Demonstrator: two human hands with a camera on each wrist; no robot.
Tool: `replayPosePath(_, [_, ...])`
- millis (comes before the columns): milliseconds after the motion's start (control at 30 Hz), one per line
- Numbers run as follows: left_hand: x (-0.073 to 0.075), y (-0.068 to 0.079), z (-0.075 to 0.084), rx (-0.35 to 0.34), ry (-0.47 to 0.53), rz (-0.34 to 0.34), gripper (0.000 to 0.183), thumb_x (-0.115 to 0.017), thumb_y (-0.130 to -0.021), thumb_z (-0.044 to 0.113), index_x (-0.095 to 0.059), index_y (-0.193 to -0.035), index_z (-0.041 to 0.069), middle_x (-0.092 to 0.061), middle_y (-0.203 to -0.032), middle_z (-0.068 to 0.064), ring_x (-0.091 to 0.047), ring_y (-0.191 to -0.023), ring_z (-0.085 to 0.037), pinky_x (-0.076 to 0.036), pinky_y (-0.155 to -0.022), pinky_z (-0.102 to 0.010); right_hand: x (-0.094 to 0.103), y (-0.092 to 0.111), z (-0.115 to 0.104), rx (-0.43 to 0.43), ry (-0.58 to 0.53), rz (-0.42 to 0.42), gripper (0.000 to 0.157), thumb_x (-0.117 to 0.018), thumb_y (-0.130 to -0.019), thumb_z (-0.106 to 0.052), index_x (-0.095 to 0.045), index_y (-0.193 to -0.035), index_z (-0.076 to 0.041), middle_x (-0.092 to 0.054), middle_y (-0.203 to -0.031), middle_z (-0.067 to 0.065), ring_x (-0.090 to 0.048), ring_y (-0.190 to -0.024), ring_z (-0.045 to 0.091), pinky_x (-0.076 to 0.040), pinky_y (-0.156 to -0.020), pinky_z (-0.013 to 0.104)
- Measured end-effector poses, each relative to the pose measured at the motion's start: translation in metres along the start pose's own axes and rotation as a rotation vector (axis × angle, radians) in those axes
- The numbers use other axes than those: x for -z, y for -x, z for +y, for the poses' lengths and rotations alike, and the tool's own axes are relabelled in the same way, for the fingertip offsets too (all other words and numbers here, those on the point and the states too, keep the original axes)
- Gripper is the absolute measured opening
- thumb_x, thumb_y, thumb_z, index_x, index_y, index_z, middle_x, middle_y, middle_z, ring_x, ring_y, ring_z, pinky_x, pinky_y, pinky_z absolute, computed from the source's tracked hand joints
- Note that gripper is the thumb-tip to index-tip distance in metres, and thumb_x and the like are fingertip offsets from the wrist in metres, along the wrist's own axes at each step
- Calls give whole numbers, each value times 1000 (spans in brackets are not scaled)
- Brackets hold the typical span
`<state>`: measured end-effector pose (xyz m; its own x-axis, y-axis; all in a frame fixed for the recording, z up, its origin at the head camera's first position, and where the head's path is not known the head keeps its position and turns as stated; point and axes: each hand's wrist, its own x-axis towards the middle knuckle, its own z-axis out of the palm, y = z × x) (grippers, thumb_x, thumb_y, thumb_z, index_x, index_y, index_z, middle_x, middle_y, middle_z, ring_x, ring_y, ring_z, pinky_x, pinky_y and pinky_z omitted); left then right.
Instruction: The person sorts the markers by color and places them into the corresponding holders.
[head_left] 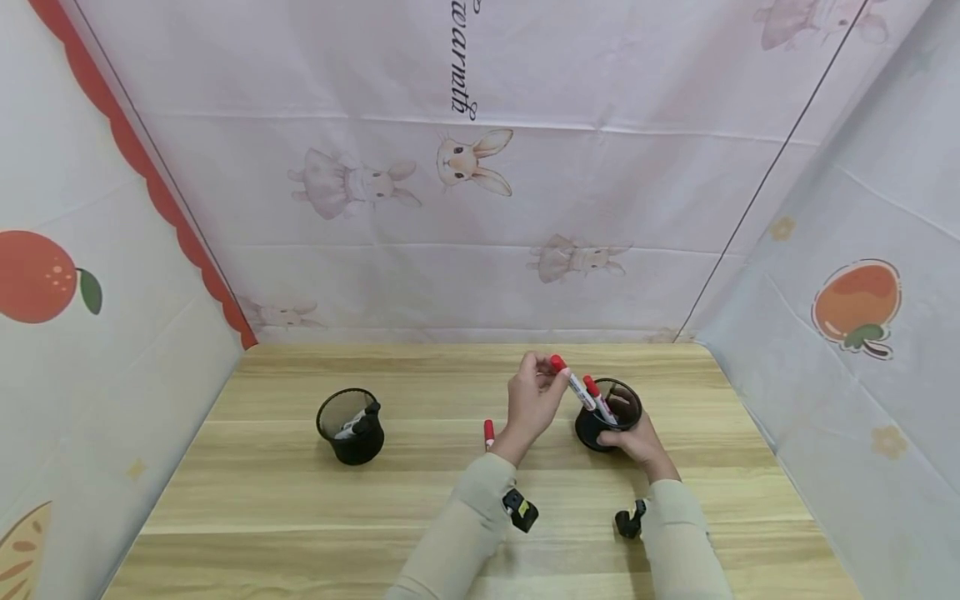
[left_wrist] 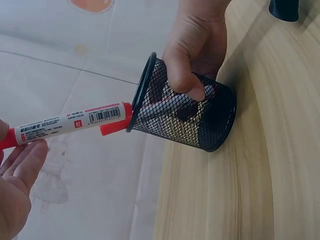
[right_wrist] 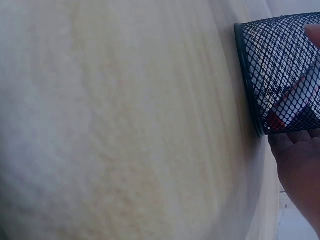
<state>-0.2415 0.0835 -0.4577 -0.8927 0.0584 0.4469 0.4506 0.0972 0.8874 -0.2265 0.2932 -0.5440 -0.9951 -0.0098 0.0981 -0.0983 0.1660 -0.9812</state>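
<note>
My left hand point(head_left: 534, 398) pinches a red-capped whiteboard marker point(left_wrist: 72, 123) by its capped end, fingers and thumb around it. The marker's other end is right at the rim of a black mesh pen holder point(left_wrist: 175, 117). My right hand point(head_left: 640, 437) grips that pen holder around its side, thumb across the mesh. Inside the holder stands a second red marker point(head_left: 597, 396), its red cap sticking out over the rim; its white barrel shows through the mesh. The pen holder stands on the wooden table, slightly tilted in the head view.
Another black mesh pen holder point(head_left: 358, 440) stands on the left of the table point(head_left: 262, 517), with black-capped markers point(head_left: 360, 423) in it. A red-capped marker point(head_left: 489, 432) lies beside my left wrist, partly hidden by the sleeve. Printed cloth walls point(head_left: 480, 292) border the back and sides.
</note>
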Motion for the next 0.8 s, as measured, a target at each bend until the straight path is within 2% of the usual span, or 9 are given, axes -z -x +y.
replayPosePath(267, [-3, 2, 1, 60, 64, 0, 20, -67, -84, -1, -52, -96, -2, -62, -90, -10, -65, -78, -19, -53, -67, -22, 0, 1, -3, -20, -17, -4, 87, -74, -60, 19, -32, -135, 10, -43, -128, 35, -47, -109, 18, -35, -94, 27])
replayPosePath(367, [-1, 5, 15, 66, 73, -11, 19, -66, -83, -4, -52, -96, -5, -62, -90, -16, -66, -77, -25, -53, -66, -24, -1, 2, -3, -22, -23, -8, 87, -73, -60, 19, -31, -135, 10, -42, -129, 35, -47, -109, 18, -36, -94, 27])
replayPosePath(500, [2, 9, 27, 49, 63, -21, 18, -65, -82, -7, -51, -94, -7, -61, -88, -16, -65, -76, -24, -53, -66, -24, 0, 2, -3, -26, -22, -10, 87, -73, -60, 20, -31, -135, 10, -42, -129, 35, -46, -109, 19, -36, -94, 28])
replayPosePath(667, [-7, 8, 5, 34, 42, -28, 19, -67, -83, -1, -52, -94, -1, -61, -86, -9, -64, -76, -16, -52, -67, -22, 0, 2, -3, -25, -16, -8, 87, -73, -60, 20, -30, -136, 10, -41, -130, 35, -44, -114, 27, -34, -96, 31])
replayPosePath(800, [-11, 8, -7, 67, 22, -50, 19, -70, -82, 4, -54, -92, 4, -61, -85, -3, -63, -75, -12, -52, -66, -21, -1, 2, -3, -17, -18, -5, 87, -73, -60, 20, -30, -135, 11, -41, -129, 36, -44, -113, 26, -34, -97, 32])
